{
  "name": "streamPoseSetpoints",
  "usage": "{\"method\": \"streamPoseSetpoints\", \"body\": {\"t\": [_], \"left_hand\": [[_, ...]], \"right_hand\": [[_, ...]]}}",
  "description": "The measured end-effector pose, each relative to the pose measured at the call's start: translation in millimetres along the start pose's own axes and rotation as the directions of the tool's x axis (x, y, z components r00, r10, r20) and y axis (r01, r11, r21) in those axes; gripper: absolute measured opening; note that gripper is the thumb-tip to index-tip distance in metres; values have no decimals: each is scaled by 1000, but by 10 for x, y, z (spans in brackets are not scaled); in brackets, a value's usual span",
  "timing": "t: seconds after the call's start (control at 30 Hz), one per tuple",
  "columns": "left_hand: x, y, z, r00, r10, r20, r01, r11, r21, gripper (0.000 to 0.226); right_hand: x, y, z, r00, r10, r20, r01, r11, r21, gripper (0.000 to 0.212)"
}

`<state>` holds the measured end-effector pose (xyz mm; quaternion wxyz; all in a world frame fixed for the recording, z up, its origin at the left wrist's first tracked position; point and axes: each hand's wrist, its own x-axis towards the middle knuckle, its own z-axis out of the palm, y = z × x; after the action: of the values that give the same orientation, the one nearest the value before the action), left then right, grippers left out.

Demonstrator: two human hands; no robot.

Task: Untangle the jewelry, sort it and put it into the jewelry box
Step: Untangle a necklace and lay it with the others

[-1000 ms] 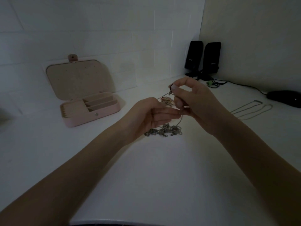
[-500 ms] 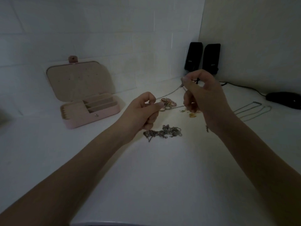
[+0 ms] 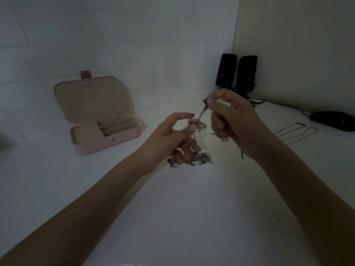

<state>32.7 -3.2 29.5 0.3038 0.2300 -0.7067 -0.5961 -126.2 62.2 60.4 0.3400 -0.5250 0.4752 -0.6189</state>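
Note:
My right hand (image 3: 233, 121) pinches a thin silver chain (image 3: 202, 111) between thumb and forefinger, raised over the white table. The chain runs down-left to a small pink and gold cluster of jewelry (image 3: 197, 122). My left hand (image 3: 172, 135) hovers just left of that cluster, its fingers loosely curled and its thumb tip touching a thin strand. A tangled heap of silver chains (image 3: 199, 159) lies on the table under my left fingers. The pink jewelry box (image 3: 123, 137) stands open at the left, lid up against the wall.
Two laid-out silver necklaces (image 3: 295, 131) lie at the right. Small gold pieces (image 3: 223, 139) sit below my right hand. Two black speakers (image 3: 236, 72) stand in the corner, with a cable running to a black mouse (image 3: 333, 120).
My right hand moved left and lower with the chain, and the strand now hangs steeper. My left hand opened out and its fingers dropped toward the silver heap.

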Motion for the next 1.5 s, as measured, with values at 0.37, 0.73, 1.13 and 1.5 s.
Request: {"method": "streamPoseSetpoints", "body": {"t": [0.37, 0.73, 1.13, 1.5], "left_hand": [[-13, 75, 31, 997, 80, 2, -80, 996, -51, 18], [4, 59, 15, 988, 80, -135, -75, 996, 42, 16], [5, 32, 14, 975, 111, -192, -94, 991, 96, 19], [93, -37, -57, 945, -41, -326, 36, 999, -23, 18]], "right_hand": [[-9, 35, 20, 992, 38, 121, -25, 994, -108, 8], [-15, 42, 9, 987, 37, 158, -8, 984, -180, 8], [-12, 46, 24, 996, 38, 83, -21, 981, -195, 11], [74, 84, -74, 906, -30, -422, -11, 996, -93, 9]]}}
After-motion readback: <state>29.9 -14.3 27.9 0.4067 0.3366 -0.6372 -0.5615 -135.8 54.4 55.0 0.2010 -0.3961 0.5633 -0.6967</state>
